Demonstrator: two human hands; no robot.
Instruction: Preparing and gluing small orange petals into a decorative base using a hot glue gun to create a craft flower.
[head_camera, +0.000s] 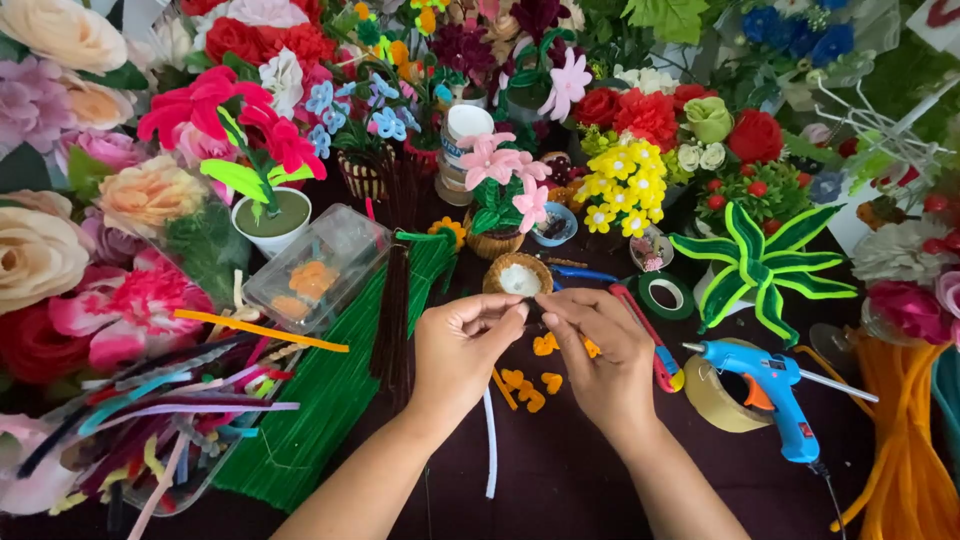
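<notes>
Fingertips of the left hand (462, 345) and right hand (598, 350) meet, pinched shut on something too small to identify, just in front of a small woven basket with white filling (518, 276). Several small orange pipe-cleaner petals (530, 386) lie finished on the dark tablecloth (560, 480) beneath; the basket holds no flower yet. Nearby lie a white pipe cleaner (490, 450), a blue glue gun (770, 390) and a bundle of green pipe cleaners (330, 390).

A blue glue gun (775, 395) lies near the table's right edge, touching a tape roll (718, 400). Green pipe cleaners (330, 400) spread left of centre. A clear box (320, 265) sits behind them, beside a white pot (272, 222).
</notes>
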